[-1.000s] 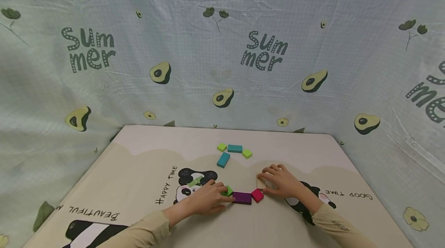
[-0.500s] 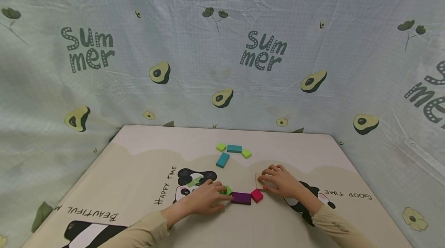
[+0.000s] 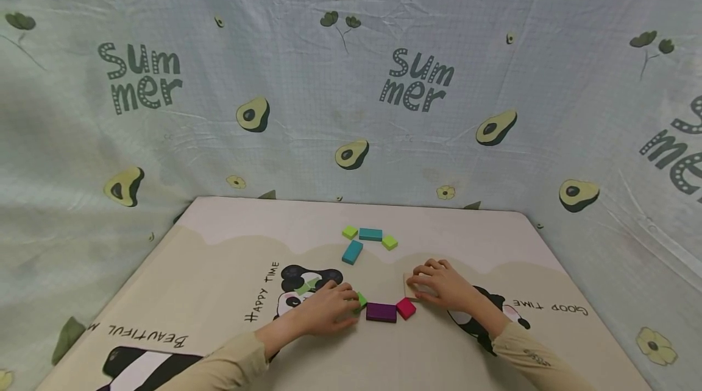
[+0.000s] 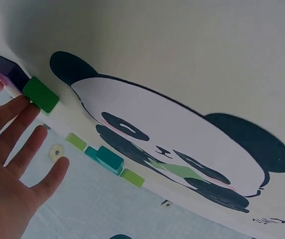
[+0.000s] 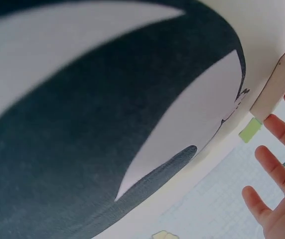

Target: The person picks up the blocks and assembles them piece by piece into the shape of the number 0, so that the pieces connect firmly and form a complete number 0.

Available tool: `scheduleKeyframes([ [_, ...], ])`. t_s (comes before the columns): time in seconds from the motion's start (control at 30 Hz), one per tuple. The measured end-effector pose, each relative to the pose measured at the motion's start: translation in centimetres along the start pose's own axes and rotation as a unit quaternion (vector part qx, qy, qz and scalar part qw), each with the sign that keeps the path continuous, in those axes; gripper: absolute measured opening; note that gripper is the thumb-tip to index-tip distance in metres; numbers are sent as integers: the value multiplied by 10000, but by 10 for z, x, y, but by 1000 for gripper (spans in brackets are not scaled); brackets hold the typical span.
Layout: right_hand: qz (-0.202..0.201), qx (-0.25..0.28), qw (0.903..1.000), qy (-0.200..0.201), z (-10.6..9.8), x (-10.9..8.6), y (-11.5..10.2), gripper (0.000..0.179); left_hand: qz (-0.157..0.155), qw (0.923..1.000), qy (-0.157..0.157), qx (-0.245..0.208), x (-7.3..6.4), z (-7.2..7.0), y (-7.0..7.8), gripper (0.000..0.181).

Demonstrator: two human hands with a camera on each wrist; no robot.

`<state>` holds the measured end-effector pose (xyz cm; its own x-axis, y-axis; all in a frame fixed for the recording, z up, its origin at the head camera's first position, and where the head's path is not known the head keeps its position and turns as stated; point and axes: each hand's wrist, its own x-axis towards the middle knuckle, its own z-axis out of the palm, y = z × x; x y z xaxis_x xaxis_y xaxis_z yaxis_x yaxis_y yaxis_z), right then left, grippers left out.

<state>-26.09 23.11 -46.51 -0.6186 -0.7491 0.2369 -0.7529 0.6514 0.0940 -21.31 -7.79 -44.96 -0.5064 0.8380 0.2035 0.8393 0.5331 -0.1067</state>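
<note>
In the head view, my left hand (image 3: 329, 310) is beside a green block (image 3: 361, 300). The left wrist view shows two fingertips touching this green block (image 4: 41, 94), with the other fingers spread and the thumb apart from it. A purple block (image 3: 381, 312) lies close to the right of the green one, and a red block (image 3: 406, 308) meets its right end. My right hand (image 3: 445, 287) rests at a plain wooden block (image 3: 409, 286), partly covering it. In the right wrist view, its fingers lie extended along the wooden block (image 5: 277, 84), several of them spread; the thumb is unclear.
Farther back on the table (image 3: 471, 226) lie two teal blocks (image 3: 370, 234) and two lime blocks (image 3: 350, 232), loosely arranged. Panda drawings are printed on the tabletop. A curtain (image 3: 296, 74) with avocado prints hangs behind the table.
My left thumb has drawn back from the purple block, and the left hand has shifted slightly to the left. My right hand stays at the wooden block; the blocks look unmoved.
</note>
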Motion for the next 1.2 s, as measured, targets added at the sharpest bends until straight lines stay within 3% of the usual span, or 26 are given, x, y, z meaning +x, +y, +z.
scheduleKeyframes([
  [0.23,-55,-132,9999,-21,-3,2,0,27,19,9997,60,217,0,1,2,24],
  [0.4,31,-71,9998,-177,-4,3,0,27,35,9998,152,79,0,0,-2,19],
  [0.73,24,-51,9999,-126,-3,4,1,26,94,9987,492,114,8,1,-26,22],
  [0.93,74,14,9998,-157,-5,4,0,26,-119,9978,656,-1,15,3,-45,26],
  [1.2,127,106,9996,-227,-6,4,-1,26,-662,9959,588,-163,28,10,-63,33],
])
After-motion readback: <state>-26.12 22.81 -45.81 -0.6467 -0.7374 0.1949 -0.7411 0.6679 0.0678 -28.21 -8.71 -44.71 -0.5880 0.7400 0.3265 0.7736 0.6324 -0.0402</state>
